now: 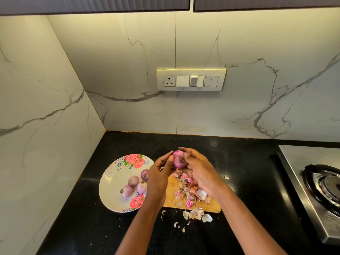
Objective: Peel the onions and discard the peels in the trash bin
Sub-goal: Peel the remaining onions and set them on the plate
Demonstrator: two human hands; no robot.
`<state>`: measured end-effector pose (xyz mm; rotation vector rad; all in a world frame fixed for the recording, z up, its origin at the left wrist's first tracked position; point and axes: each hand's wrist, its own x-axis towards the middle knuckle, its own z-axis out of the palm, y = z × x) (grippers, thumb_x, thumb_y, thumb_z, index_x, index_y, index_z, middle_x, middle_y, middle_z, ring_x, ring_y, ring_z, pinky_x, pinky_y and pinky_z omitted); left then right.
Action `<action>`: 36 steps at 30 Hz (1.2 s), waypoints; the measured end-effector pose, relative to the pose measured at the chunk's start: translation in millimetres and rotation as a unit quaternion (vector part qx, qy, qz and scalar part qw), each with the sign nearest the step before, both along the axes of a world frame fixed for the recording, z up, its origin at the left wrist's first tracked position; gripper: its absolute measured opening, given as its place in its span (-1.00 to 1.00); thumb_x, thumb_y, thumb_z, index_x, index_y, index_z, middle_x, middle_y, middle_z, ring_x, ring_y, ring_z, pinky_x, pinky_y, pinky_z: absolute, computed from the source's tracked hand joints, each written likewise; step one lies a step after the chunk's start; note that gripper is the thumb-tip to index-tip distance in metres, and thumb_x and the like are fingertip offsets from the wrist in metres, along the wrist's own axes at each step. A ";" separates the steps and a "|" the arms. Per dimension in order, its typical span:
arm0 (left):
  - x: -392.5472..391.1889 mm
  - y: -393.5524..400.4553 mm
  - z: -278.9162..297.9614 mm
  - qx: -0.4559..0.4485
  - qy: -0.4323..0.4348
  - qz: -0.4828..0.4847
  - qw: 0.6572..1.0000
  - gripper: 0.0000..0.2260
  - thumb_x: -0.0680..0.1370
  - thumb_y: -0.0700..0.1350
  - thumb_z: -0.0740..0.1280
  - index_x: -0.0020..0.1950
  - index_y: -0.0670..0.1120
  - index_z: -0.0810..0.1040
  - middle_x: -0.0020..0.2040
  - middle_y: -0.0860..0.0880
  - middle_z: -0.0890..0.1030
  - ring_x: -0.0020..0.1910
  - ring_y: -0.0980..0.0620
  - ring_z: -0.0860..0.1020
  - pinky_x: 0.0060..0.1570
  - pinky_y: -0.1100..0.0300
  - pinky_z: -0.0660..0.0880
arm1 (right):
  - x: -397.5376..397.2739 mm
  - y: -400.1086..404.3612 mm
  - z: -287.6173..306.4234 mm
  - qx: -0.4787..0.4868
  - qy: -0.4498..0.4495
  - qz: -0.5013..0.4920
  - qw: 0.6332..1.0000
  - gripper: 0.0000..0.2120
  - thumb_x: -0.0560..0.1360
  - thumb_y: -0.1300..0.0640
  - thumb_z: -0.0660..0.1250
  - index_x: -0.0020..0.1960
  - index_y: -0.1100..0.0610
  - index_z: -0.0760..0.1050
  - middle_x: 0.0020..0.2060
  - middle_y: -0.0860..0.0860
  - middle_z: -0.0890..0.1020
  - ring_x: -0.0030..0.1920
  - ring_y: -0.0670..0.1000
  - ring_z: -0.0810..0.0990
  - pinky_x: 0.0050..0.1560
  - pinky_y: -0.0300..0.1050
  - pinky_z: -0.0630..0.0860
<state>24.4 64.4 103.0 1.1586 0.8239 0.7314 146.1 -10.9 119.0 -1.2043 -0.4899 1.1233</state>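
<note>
Your grip: the left hand (pixel 160 173) and right hand (pixel 199 169) both clasp 1 onion (pixel 178 159), held above the far end of the cutting board (pixel 211 208). On the black desk (pixel 248 162), the floral plate (pixel 112 183) to the left holds 4 onions (pixel 137 184). Peels (pixel 187 190) heap on the board, and some have strayed onto the desk near you. No bin is in view; carrying loose scraps could scatter more.

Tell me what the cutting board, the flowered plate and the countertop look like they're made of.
Cutting board: likely wood or bamboo, matte tan. Flowered plate: glossy white with printed roses, melamine or ceramic, can't tell. Countertop: polished black stone, probably granite, with reflections.
</note>
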 end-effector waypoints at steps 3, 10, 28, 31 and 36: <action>-2.4 3.1 6.0 -0.033 -0.026 -0.008 0.999 -0.61 0.51 0.04 0.36 0.29 -0.06 0.61 0.12 -0.07 0.71 0.09 -0.01 0.70 -0.03 0.21 0.63 | 2.8 -4.0 -0.8 0.005 -0.067 0.022 0.997 -0.72 0.64 0.13 0.30 0.34 -0.01 0.55 0.22 0.03 0.66 0.25 0.02 0.63 0.26 0.03 0.59; 0.8 -7.8 11.9 -0.045 -0.042 -0.047 0.997 -0.63 0.49 -0.03 0.41 0.31 -0.01 0.60 0.19 -0.04 0.70 0.16 -0.03 0.68 0.08 0.11 0.63 | -2.1 1.3 -3.5 -0.030 -0.277 -0.089 0.956 -0.79 0.68 -0.02 0.20 0.20 -0.08 0.59 0.07 -0.12 0.67 0.13 -0.09 0.64 0.16 -0.07 0.63; 1.3 -4.7 9.4 -0.123 -0.031 -0.017 0.992 -0.65 0.52 -0.02 0.38 0.28 -0.08 0.61 0.11 -0.09 0.73 0.09 -0.03 0.71 -0.04 0.20 0.64 | -5.5 1.0 -13.1 -0.025 -0.266 -0.044 0.963 -0.73 0.68 -0.05 0.18 0.31 -0.10 0.55 0.18 -0.11 0.63 0.20 -0.11 0.60 0.13 -0.25 0.60; 1.8 -0.3 10.6 -0.117 -0.032 -0.025 0.992 -0.70 0.58 -0.05 0.36 0.29 -0.09 0.61 0.12 -0.11 0.72 0.09 -0.05 0.70 -0.03 0.19 0.64 | -2.4 0.4 -10.7 0.000 -0.234 -0.025 0.972 -0.70 0.64 -0.01 0.29 0.36 -0.05 0.53 0.20 -0.12 0.63 0.22 -0.16 0.60 0.19 -0.24 0.57; 4.2 -3.1 13.0 -0.119 -0.047 -0.046 0.991 -0.71 0.60 -0.10 0.35 0.32 -0.08 0.59 0.15 -0.11 0.71 0.13 -0.05 0.69 -0.02 0.20 0.64 | -4.8 5.2 -11.5 -0.006 -0.271 -0.124 0.954 -0.81 0.68 0.05 0.24 0.20 -0.01 0.60 0.06 -0.09 0.66 0.13 -0.06 0.64 0.06 -0.19 0.63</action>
